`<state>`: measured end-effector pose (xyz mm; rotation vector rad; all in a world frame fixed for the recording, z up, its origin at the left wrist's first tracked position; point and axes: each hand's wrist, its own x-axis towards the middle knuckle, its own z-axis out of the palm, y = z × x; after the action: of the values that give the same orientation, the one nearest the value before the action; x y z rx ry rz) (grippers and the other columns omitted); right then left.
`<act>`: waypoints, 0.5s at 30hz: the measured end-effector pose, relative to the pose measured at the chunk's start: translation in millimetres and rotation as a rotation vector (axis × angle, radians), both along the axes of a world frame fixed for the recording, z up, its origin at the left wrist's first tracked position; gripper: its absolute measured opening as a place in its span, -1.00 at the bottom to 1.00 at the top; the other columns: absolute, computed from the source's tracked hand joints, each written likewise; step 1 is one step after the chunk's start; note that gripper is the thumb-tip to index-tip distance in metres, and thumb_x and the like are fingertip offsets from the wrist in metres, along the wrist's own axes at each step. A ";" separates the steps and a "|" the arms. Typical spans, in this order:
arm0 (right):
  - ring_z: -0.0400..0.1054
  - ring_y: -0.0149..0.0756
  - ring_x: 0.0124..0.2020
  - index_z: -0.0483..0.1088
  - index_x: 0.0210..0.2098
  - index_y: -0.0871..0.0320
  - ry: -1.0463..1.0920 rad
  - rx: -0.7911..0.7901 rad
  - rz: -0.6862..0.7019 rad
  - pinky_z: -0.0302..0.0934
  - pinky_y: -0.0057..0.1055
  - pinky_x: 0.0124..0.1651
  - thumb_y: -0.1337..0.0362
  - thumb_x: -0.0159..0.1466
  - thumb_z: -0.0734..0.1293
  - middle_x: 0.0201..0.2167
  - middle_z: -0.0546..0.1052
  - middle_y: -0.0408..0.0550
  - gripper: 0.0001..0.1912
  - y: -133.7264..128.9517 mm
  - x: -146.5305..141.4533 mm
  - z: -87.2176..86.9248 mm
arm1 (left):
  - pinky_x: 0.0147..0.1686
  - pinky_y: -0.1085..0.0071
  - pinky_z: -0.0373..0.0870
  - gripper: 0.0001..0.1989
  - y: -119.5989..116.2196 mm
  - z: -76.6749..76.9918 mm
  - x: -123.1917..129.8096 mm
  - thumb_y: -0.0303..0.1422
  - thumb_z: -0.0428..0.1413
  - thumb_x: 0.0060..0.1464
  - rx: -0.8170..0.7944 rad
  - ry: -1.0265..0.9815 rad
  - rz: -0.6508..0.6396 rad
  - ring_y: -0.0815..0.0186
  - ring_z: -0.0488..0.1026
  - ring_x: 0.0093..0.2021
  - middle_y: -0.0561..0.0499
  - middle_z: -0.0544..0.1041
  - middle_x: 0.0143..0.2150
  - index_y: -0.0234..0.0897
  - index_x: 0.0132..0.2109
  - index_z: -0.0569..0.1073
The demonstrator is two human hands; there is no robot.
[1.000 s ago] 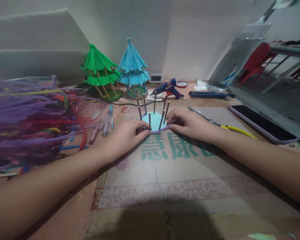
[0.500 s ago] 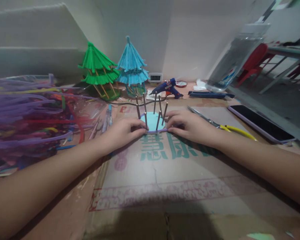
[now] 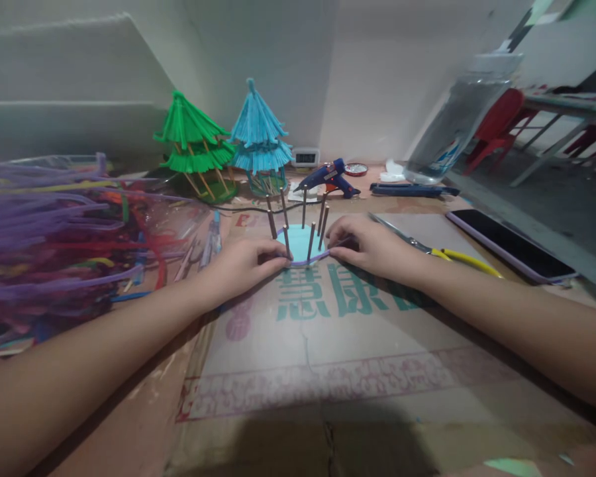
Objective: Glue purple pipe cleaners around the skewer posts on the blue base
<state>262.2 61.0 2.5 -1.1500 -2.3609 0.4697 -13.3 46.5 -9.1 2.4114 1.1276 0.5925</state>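
Note:
A light blue disc [image 3: 298,240] lies on the printed cardboard, with several thin brown sticks [image 3: 310,241] standing up around its edge. A purple pipe cleaner [image 3: 306,262] curves along the disc's front rim. At the left front of the rim, my left hand [image 3: 251,265] is closed, thumb and fingertips pinching the pipe cleaner against the edge. My right hand [image 3: 372,248] pinches the same pipe cleaner at the right side of the disc, where it stands slightly off the rim. The fingertips partly hide the pipe cleaner's ends.
Behind stand a green tiered model [image 3: 193,142], a blue one [image 3: 259,136] and a glue gun [image 3: 330,179]. Scissors [image 3: 422,246], a phone [image 3: 509,244], a cutter knife [image 3: 414,191] and a clear bottle [image 3: 457,122] are rightward. Many pipe cleaners [image 3: 54,232] heap on the left.
My right fingers have shifted slightly, and the pipe cleaner's right part now angles upward away from the rim. My left hand stays at the left front edge. The view has moved a little.

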 end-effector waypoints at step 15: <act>0.50 -0.21 -0.18 0.55 -0.19 0.12 0.113 -0.063 -0.106 0.37 -0.27 -0.08 0.23 0.27 0.38 -0.19 0.63 -0.01 -0.84 2.8 0.3 5.2 | -0.11 0.34 0.41 -0.79 12.3 -5.0 -5.6 -0.27 0.09 0.27 0.099 -0.071 -0.113 0.24 0.53 -0.16 -0.04 0.61 -0.21 -0.27 -0.20 0.58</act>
<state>262.5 63.8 7.7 -1.2368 -2.1910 0.5602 -18.9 58.9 -14.1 2.4968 0.9468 0.7066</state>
